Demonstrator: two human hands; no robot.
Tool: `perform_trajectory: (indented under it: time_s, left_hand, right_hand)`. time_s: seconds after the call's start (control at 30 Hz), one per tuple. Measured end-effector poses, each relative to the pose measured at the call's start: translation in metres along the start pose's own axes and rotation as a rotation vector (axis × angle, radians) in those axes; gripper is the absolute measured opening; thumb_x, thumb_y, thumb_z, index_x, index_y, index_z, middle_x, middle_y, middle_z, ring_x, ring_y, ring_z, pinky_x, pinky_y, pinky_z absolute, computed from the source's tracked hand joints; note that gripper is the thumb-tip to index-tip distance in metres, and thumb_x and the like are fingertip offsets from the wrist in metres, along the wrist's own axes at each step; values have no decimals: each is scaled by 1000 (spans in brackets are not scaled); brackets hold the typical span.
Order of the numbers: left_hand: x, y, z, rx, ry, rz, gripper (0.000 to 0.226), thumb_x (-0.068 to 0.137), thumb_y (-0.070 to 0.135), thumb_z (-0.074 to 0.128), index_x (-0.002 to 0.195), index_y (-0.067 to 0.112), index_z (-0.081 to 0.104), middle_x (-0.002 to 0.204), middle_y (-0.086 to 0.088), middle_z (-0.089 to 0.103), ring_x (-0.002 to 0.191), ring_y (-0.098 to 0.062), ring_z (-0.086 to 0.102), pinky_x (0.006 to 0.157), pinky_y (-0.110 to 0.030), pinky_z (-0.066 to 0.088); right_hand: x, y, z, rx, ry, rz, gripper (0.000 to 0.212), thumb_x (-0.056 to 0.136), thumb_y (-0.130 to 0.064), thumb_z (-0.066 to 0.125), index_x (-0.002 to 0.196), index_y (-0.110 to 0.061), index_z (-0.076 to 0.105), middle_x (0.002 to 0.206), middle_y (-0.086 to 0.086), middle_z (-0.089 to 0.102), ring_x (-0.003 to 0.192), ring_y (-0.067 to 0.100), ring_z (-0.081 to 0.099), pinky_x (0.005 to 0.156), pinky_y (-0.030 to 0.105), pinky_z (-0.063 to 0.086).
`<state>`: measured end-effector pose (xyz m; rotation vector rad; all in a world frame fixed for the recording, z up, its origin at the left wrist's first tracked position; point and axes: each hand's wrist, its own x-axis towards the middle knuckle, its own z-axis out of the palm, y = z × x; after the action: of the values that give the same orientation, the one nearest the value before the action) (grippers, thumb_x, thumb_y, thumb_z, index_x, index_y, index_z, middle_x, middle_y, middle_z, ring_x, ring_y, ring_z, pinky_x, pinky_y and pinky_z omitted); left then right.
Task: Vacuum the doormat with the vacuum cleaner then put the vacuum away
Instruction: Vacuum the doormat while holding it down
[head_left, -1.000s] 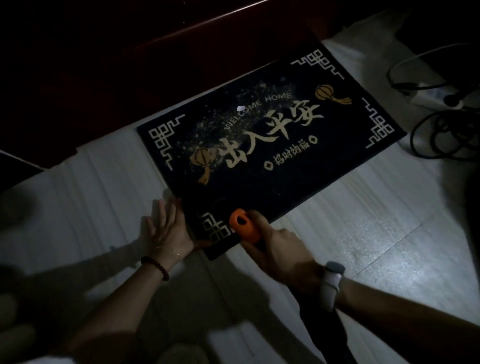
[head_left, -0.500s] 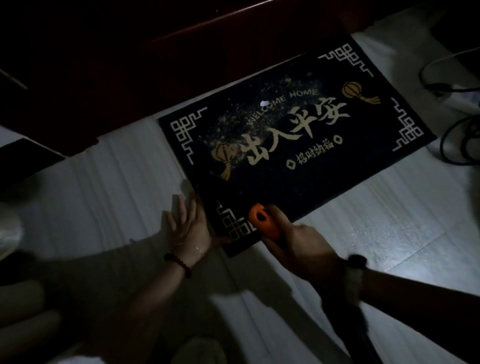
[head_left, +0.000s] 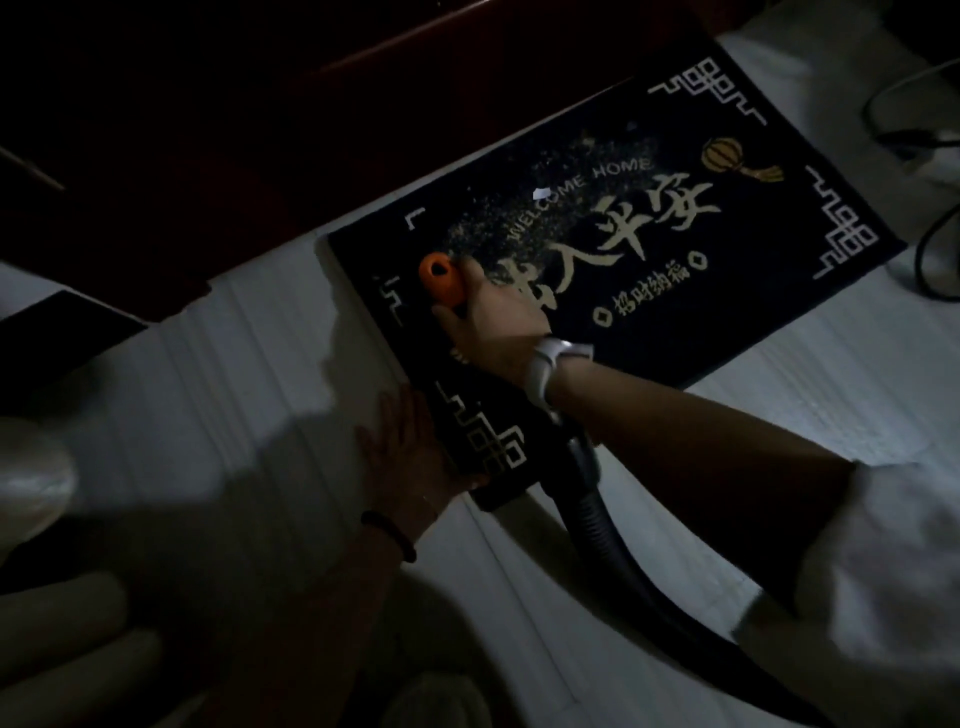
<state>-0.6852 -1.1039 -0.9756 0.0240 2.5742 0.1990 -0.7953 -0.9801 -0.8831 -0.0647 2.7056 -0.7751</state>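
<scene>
The hands are dividing the work: the right hand (head_left: 493, 332) is gripping the vacuum's orange nozzle (head_left: 441, 278), while the left hand (head_left: 410, 452) is lying flat with straight fingers, holding nothing, its palm pressing on the floor beside the doormat (head_left: 727, 291) and its thumb resting on the mat's near left corner. A second ago the nozzle was sitting at the mat's near edge, just beside that corner; now it is reaching well onto the mat, toward its left edge, its tip arriving at the pale scatter of debris (head_left: 519, 223) spread across the "WELCOME HOME" lettering. The black ribbed hose (head_left: 592, 509) is trailing from the nozzle back under the right wrist and off the mat's near edge. A small white scrap (head_left: 541, 193) is lying on the mat beyond the nozzle, among the specks. The push inward suggests the vacuuming proper is only now getting under way; most of the debris looks untouched, and putting the vacuum away is not yet begun. The doormat is lying on the pale floor (head_left: 234, 389) against a dark wooden door (head_left: 260, 130), with cables (head_left: 930, 234) coiling past its right end.
</scene>
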Motion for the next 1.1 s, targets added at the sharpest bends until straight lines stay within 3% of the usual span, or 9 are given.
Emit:
perform_trajectory:
  time_s: [0.13, 0.23, 0.33, 0.43, 0.57, 0.7, 0.77, 0.93, 1.1]
  left_hand:
    - [2, -5, 1, -65, -17, 31, 129, 53, 89, 36, 145, 16, -16, 155, -7, -19, 141, -28, -20, 110, -60, -4]
    - [2, -9, 1, -150, 18, 75, 131, 42, 89, 21, 145, 18, -17, 154, -4, -20, 137, -25, -28, 108, -62, -9]
    - [2, -7, -3, -135, -20, 61, 137, 46, 89, 39, 143, 14, -21, 153, -6, -23, 127, -21, -37, 107, -62, -13]
    - [2, -1, -11, -110, -59, 35, 131, 61, 72, 62, 143, 11, -20, 152, -7, -27, 133, -25, -34, 107, -60, -14]
    - [6, 1, -11, -109, -70, 47, 131, 62, 70, 63, 143, 11, -20, 153, -10, -22, 138, -28, -28, 109, -62, -14]
    - [0, -2, -8, -99, -37, 89, 132, 52, 87, 40, 145, 12, -16, 155, -10, -18, 141, -30, -20, 111, -62, -2]
    - [1, -2, -10, -36, -61, 73, 131, 55, 87, 42, 145, 11, -17, 154, -11, -20, 141, -30, -20, 111, -62, 0]
    - [3, -6, -9, -48, -33, 67, 132, 40, 89, 17, 144, 15, -19, 154, -7, -21, 141, -28, -22, 110, -60, -6]
    - [-4, -7, 0, -113, 43, -27, 127, 59, 83, 46, 144, 14, -18, 153, -9, -22, 138, -29, -28, 108, -64, -11]
  right_hand:
    - [-7, -2, 1, 55, -37, -4, 54, 92, -37, 48, 137, -18, 27, 107, 13, 60, 90, 31, 59, 66, 31, 40]
    - [-57, 24, -5, 18, -156, -11, 57, 93, -39, 47, 141, -25, 20, 95, 2, 59, 69, 15, 53, 61, 27, 40]
    - [-110, 58, -14, 7, -265, 53, 61, 93, -43, 44, 143, -31, 11, 100, -2, 59, 69, 8, 54, 61, 21, 45]
    - [-140, 72, -20, -23, -290, 94, 63, 93, -46, 42, 143, -30, 8, 115, 5, 61, 82, 14, 60, 69, 24, 46]
    - [-114, 54, -20, -18, -207, 42, 61, 93, -45, 43, 143, -30, 12, 108, 4, 62, 74, 13, 56, 66, 25, 43]
    - [-34, 24, -8, -2, -58, 27, 56, 93, -42, 45, 140, -24, 22, 95, 6, 59, 71, 21, 52, 63, 30, 41]
    - [-2, 7, -7, 12, -15, 32, 51, 92, -39, 47, 135, -19, 29, 98, 10, 60, 77, 25, 53, 63, 31, 39]
    - [-1, 10, -6, 153, -68, 15, 52, 91, -37, 50, 136, -18, 31, 104, 11, 60, 81, 24, 58, 66, 31, 44]
    - [-78, 41, -18, 107, -278, 8, 58, 92, -40, 48, 141, -28, 19, 95, -1, 56, 71, 15, 59, 68, 31, 51]
